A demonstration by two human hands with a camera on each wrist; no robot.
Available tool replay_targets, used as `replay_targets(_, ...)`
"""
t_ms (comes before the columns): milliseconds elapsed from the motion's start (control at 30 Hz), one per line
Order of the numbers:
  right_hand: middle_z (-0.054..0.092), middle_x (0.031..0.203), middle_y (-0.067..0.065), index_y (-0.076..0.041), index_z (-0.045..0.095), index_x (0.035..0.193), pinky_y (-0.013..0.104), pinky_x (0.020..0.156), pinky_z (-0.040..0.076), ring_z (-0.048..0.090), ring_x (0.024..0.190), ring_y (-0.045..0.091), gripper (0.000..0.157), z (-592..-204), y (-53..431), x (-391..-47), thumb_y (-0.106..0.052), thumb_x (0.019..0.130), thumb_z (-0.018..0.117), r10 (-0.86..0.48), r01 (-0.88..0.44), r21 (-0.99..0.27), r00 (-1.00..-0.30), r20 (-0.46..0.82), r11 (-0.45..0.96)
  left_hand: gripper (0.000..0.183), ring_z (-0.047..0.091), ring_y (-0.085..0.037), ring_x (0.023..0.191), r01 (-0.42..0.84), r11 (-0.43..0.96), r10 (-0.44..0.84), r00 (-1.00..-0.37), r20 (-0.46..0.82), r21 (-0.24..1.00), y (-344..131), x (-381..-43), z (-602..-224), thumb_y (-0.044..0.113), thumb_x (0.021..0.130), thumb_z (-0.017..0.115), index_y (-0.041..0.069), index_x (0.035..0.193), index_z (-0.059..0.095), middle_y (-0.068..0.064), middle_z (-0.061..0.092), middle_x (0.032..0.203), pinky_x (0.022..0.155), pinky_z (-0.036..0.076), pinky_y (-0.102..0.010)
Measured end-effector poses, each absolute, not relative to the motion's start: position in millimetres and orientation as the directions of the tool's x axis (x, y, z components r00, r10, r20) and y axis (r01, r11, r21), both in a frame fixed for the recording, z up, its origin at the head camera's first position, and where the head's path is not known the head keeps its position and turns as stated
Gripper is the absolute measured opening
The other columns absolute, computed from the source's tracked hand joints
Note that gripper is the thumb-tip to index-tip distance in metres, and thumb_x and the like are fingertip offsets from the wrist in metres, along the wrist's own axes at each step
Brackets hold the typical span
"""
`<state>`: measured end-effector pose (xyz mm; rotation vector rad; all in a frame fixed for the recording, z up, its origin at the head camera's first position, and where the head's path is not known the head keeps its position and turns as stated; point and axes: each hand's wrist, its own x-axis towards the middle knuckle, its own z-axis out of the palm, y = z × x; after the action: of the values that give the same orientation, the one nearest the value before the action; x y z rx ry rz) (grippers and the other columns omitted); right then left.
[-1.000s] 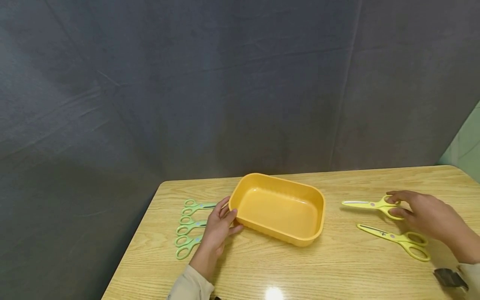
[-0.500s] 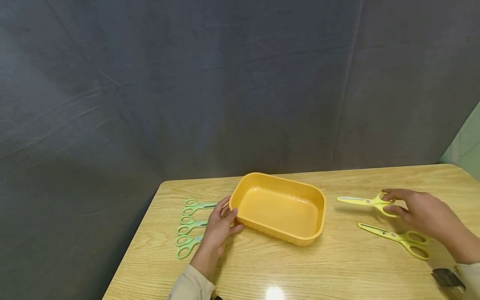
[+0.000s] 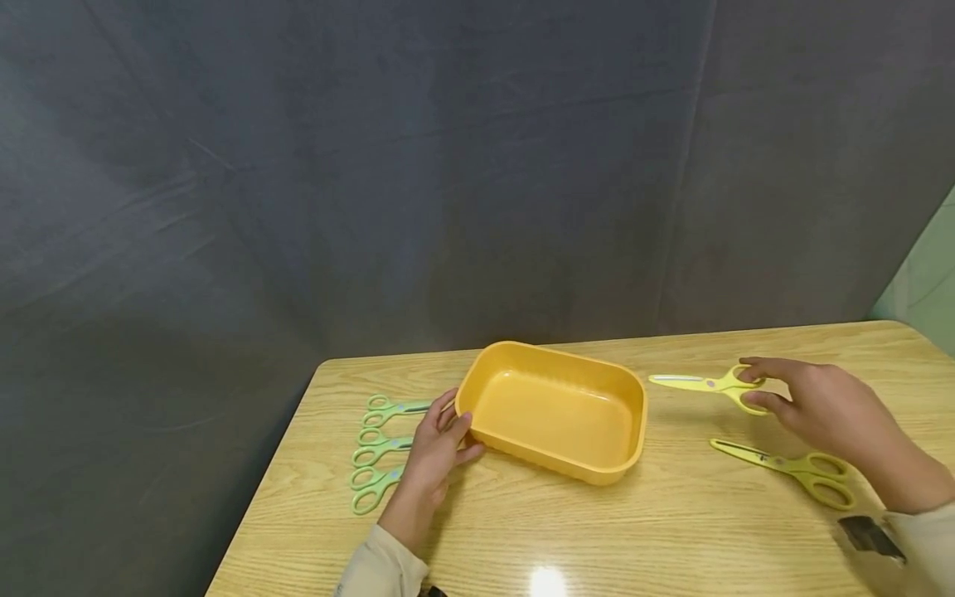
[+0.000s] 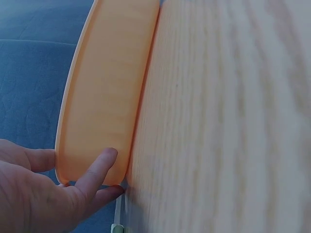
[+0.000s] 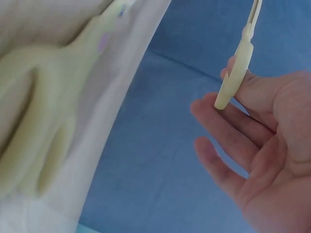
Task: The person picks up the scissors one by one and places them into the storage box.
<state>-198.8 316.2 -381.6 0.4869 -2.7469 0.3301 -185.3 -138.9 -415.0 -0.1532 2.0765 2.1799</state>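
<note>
My left hand point(image 3: 431, 464) holds the near left corner of a yellow-orange plastic tub point(image 3: 555, 414), with fingers on its rim and outer walls. In the left wrist view, fingertips press the tub's side wall point(image 4: 107, 87). At the right, my right hand point(image 3: 831, 410) pinches one handle loop of yellow scissors point(image 3: 709, 384), raised above the table with blades pointing left. The right wrist view shows these scissors point(image 5: 237, 77) edge-on between thumb and fingers, the other fingers extended. A second pair of yellow scissors point(image 3: 794, 466) lies below that hand on the table.
Three green scissors point(image 3: 376, 449) lie in a column left of the tub, their blades partly hidden by my left hand and the tub. The wooden table point(image 3: 634, 539) ends at a dark cloth point(image 3: 492, 182) behind. No other objects stand inside the tub.
My right hand has lifted the upper yellow scissors and carried them left and slightly away, closer to the tub. The left hand and tub have stayed put.
</note>
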Motion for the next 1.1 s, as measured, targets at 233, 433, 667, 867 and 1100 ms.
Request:
replay_targets(233,0.075,0.109,0.017,-0.011,0.072,0.113,0.039,0.048,0.049,0.068,0.067,0.023,0.033,-369,295,-198,-0.021,0.083,0.080,-0.297,-0.368,-0.171,-0.894,0.336,0.914,0.051,0.055,-0.037,0.129,-0.154,-0.057,0.025,-0.988,-0.153,0.986,-138,-186,-416,0.013,0.105,0.050,0.016,0.153,0.034,-0.015,0.039,0.156,0.089,0.061,-0.040)
replay_targets(433,0.075,0.107,0.016,-0.012,0.073,0.110,0.038,0.050,0.049,0.066,0.065,0.018,0.032,-363,281,-196,-0.022,0.081,0.082,-0.309,-0.382,-0.173,-0.887,0.342,0.908,0.050,0.055,-0.035,0.129,-0.155,-0.056,0.021,-0.988,-0.154,0.986,-138,-185,-415,0.013,0.105,0.049,0.017,0.153,0.034,-0.015,0.039,0.157,0.089,0.061,-0.040)
replay_targets(667,0.076,0.109,0.013,-0.014,0.074,0.108,0.037,0.051,0.049,0.063,0.063,0.013,0.028,-357,268,-196,-0.022,0.082,0.081,-0.321,-0.397,-0.172,-0.881,0.347,0.902,0.050,0.055,-0.035,0.129,-0.153,-0.057,0.018,-0.988,-0.152,0.987,-138,-185,-417,0.013,0.105,0.049,0.016,0.153,0.035,-0.015,0.039,0.157,0.089,0.061,-0.041)
replay_targets(867,0.073,0.117,0.013,-0.015,0.075,0.106,0.030,0.049,0.043,0.054,0.058,0.006,0.025,-353,256,-196,-0.025,0.083,0.079,-0.321,-0.386,-0.179,-0.895,0.309,0.905,0.050,0.053,-0.036,0.132,-0.152,-0.058,0.027,-0.988,-0.151,0.987,-138,-183,-415,0.015,0.105,0.049,0.017,0.153,0.033,-0.014,0.037,0.158,0.091,0.061,-0.040)
replay_targets(1100,0.072,0.120,0.013,-0.015,0.075,0.105,0.027,0.048,0.039,0.048,0.057,0.007,0.023,-352,245,-196,-0.024,0.084,0.079,-0.320,-0.379,-0.199,-0.906,0.276,0.904,0.050,0.052,-0.037,0.132,-0.150,-0.060,0.033,-0.988,-0.148,0.987,-138,-183,-414,0.014,0.106,0.048,0.017,0.153,0.033,-0.014,0.036,0.158,0.092,0.060,-0.040)
